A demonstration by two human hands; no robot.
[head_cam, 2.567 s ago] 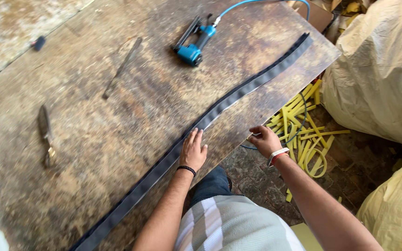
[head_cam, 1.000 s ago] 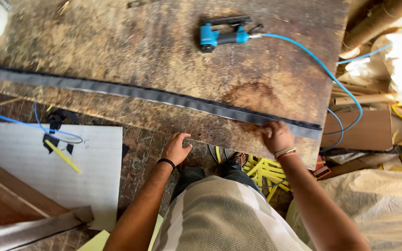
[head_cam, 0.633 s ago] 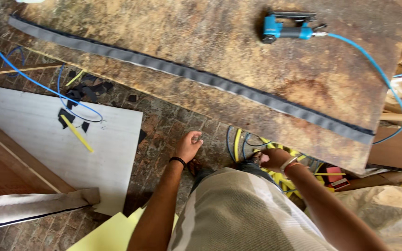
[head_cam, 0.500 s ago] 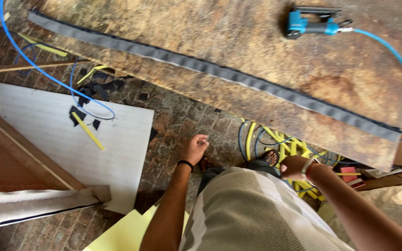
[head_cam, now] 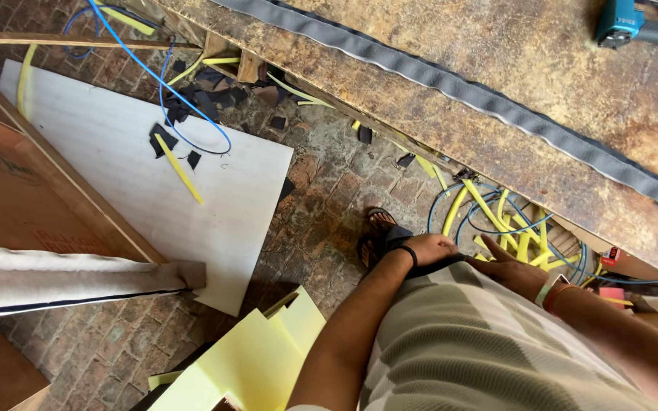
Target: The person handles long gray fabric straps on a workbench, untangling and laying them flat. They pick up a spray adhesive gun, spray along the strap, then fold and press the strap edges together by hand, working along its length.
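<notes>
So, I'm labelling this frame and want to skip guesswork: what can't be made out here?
All in the head view:
- Left hand: fingers curl away over the sandalled foot; whether it grips anything is hidden.
- Right hand: palm faces down, partly behind the striped shirt.
- Blue tool: cut off by the top edge.
- Grey strip: both ends run out of frame.
- Under the table: yellow offcuts partly shadowed.
</notes>
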